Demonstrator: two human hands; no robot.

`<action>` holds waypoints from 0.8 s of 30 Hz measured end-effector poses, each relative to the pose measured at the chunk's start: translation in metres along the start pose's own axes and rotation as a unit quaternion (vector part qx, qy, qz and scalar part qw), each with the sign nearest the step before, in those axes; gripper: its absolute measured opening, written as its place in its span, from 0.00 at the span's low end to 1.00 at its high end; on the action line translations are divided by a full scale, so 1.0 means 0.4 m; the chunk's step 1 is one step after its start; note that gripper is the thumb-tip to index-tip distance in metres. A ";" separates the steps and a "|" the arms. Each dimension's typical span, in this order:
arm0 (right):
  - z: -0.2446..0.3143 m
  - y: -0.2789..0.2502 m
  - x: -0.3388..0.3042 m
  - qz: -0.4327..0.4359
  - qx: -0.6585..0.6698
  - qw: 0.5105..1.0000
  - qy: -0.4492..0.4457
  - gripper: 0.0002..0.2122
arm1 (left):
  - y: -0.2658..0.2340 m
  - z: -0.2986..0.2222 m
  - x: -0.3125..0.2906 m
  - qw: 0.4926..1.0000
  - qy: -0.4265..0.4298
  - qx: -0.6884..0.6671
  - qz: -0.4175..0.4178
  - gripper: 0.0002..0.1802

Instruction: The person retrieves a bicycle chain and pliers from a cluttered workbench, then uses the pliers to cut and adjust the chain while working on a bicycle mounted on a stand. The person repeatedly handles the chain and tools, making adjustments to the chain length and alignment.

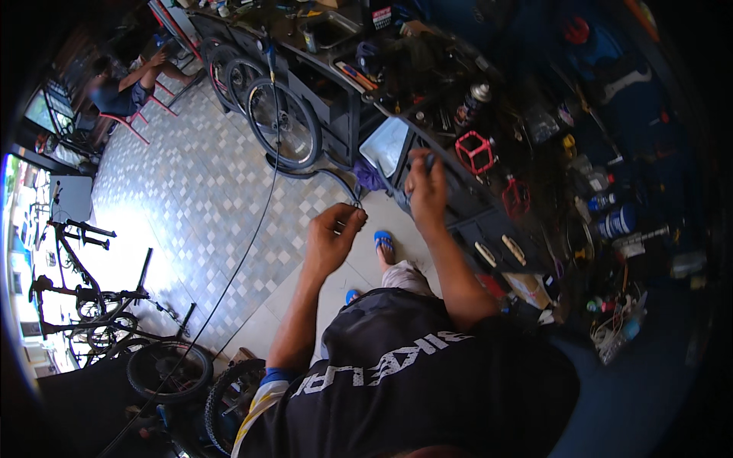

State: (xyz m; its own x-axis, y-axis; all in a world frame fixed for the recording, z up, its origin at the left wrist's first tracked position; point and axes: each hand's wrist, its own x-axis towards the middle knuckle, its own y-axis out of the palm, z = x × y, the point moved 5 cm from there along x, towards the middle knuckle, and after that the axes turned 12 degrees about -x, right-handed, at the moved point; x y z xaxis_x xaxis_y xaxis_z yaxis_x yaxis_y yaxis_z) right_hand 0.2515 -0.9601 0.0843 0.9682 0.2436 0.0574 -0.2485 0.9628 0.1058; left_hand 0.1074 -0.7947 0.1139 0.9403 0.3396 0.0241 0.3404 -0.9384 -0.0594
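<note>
Dark, small piece (359,206), material unclear, sits between the left hand's thumb and forefinger, closed together, probably for fine control. Right hand (427,191) curls partly; cannot tell whether it holds anything. Red, open-framed pedal (475,152) lies nearby, presumably for easy reach.

Left hand (332,238) hovers over pale floor tiles (347,278).

left hand (331,238) pinches small part (359,206) | right hand (427,191) half-curled | red pedal (475,153) near spray can (471,105)

Floor tiles (206,179) look glossy, the apron (427,374) matt cloth.
</note>
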 end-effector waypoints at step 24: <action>-0.288 0.195 0.270 0.323 0.012 0.912 0.252 0.07 | -0.179 0.182 0.400 0.986 -0.068 0.123 -0.089 0.33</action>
State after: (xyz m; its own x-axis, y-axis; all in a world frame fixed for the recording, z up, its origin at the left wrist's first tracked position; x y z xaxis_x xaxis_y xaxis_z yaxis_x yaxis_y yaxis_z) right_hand 0.3403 -0.8453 -0.0156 0.5091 0.7875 -0.3474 -0.7665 0.5984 0.2331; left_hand 0.2335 -0.6684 0.0494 0.8516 0.5184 -0.0773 0.4745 -0.8251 -0.3066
